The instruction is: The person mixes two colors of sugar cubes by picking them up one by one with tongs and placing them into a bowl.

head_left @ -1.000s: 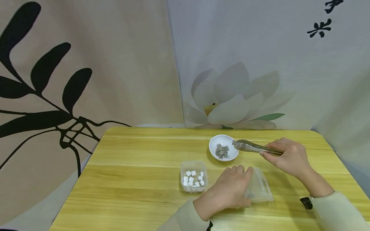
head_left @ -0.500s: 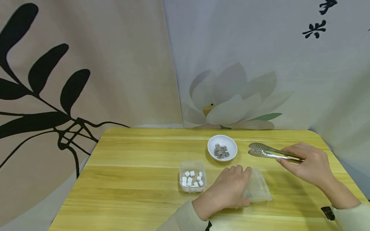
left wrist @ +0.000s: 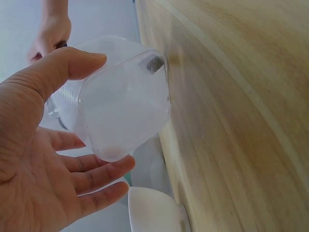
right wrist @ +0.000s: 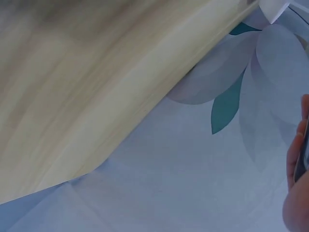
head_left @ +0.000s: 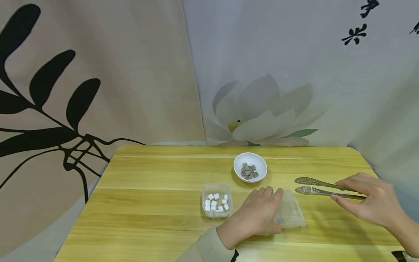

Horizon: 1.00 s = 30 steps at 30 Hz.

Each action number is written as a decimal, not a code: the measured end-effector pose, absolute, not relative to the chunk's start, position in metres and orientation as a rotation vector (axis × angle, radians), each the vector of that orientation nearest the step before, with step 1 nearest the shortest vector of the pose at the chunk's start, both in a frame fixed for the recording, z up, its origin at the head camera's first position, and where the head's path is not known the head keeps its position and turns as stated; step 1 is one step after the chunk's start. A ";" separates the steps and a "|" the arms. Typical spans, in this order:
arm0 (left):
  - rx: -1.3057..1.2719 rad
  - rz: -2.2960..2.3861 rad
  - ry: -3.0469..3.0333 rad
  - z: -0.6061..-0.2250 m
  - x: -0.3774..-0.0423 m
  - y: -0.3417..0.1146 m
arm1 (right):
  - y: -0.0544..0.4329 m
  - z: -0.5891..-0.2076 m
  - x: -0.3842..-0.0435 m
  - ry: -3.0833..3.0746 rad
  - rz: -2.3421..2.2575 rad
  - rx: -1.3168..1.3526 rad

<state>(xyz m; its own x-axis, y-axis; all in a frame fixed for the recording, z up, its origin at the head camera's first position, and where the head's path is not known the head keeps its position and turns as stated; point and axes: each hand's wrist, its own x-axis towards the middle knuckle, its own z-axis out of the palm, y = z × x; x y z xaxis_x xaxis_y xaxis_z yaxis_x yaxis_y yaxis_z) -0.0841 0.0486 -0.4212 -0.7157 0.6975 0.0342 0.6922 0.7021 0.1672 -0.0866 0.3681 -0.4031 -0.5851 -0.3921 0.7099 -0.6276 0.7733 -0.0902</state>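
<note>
My left hand grips a clear plastic container lying on its side on the table. Seen from the left wrist, thumb and fingers go round opposite sides of the container, and a small grey cube shows through its lower corner. Out to the right, my right hand holds metal tongs above the table. Their perforated tips are spread apart with nothing between them. A white bowl behind the left hand contains a pile of grey cubes.
A second clear container stands upright left of the left hand, with several white cubes inside. The wooden table ends at a printed curtain behind. In the right wrist view, only part of the right hand shows.
The tongs have moved from the bowl's right rim, where a grey cube was at their tips, to the right and nearer me, their arms spreading. The left hand stays on the container.
</note>
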 end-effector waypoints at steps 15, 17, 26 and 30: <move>1.180 0.262 2.873 -0.423 -0.084 0.049 | 0.359 -0.420 -0.076 -2.352 0.482 0.981; 1.181 0.264 2.873 -0.423 -0.083 0.049 | 0.356 -0.420 -0.075 -2.380 0.478 1.010; 1.160 0.250 2.873 -0.423 -0.083 0.050 | 0.340 -0.428 -0.076 -2.409 0.510 1.134; 1.151 0.243 2.874 -0.423 -0.083 0.050 | 0.335 -0.432 -0.077 -2.401 0.518 1.158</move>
<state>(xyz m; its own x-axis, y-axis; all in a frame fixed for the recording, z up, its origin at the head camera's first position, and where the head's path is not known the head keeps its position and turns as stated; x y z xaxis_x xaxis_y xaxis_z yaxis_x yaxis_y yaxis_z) -0.0829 0.0499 -0.4233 -0.7247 0.6886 0.0243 0.6830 0.7131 0.1582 -0.0773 0.3348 -0.4315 -0.5629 -0.6417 0.5209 -0.7993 0.5830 -0.1457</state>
